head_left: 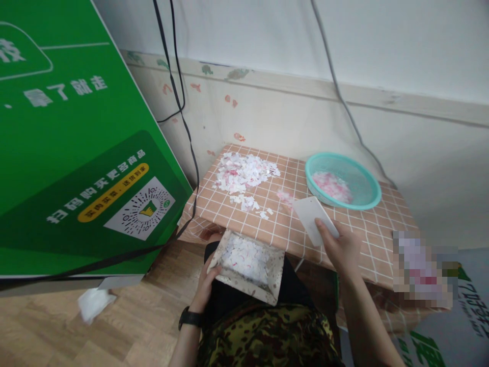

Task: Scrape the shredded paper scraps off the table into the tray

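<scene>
My left hand point(209, 279) grips the left rim of a shallow speckled tray point(275, 265) above my lap, below the table's front edge. Small white paper scraps point(246, 256) lie inside it. In my right hand point(340, 245) is a flat white card point(310, 216), its far end over the checked tablecloth. Just beyond the card's tip is a small patch of pink-and-white bits point(285, 198). Farther left spreads a pile of white and pink paper scraps point(246, 171), with some scattered toward the front edge.
A turquoise plastic basin point(367, 188) holding pink-and-white bits stands at the table's back right. A green panel point(64, 153) rises on the left, with black cables point(189, 132) hanging beside it. A grey cable point(340, 97) runs down the wall. White plastic point(94, 304) lies on the floor.
</scene>
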Available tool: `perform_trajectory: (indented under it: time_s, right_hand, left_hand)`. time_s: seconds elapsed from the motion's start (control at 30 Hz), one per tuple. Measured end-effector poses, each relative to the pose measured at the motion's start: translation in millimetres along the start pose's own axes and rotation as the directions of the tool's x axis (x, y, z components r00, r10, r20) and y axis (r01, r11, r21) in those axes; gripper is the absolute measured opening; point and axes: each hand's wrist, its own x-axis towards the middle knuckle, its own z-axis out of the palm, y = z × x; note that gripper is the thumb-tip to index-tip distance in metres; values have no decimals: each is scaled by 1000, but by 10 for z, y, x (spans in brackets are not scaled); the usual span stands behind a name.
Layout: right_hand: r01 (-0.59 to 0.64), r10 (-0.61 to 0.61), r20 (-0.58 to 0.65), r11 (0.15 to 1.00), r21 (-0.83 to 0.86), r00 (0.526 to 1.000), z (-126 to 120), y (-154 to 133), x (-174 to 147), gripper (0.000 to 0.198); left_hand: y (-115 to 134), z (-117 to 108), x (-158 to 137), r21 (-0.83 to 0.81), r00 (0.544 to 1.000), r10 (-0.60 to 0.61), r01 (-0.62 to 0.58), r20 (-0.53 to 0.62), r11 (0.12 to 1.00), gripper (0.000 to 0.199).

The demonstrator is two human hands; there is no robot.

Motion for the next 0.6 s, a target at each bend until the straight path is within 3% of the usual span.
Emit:
perform_trajectory:
  time_s: [0.17, 0.37, 0.5, 0.6]
  right_hand:
    - [-4, -5, 146, 998, 60, 989, -1, 49, 87, 69]
    - [-51, 44, 113, 997, 57, 993, 100, 132, 299, 67]
    - [3, -13, 87, 994, 110, 996, 170, 34, 292, 66]
    - [53, -74, 137, 987, 150, 988, 244, -98, 233, 64]
  left_hand:
    - [-3, -7, 9, -9, 1000, 1, -1, 8, 1000, 56]
    - [-15, -5, 18, -21, 1000, 0, 0, 31, 1000, 58]
    - [-28, -5, 16, -12, 1000, -1, 1, 5, 1000, 57]
    - [-32, -13, 17, -4, 1000, 9, -9, -1, 1000, 57]
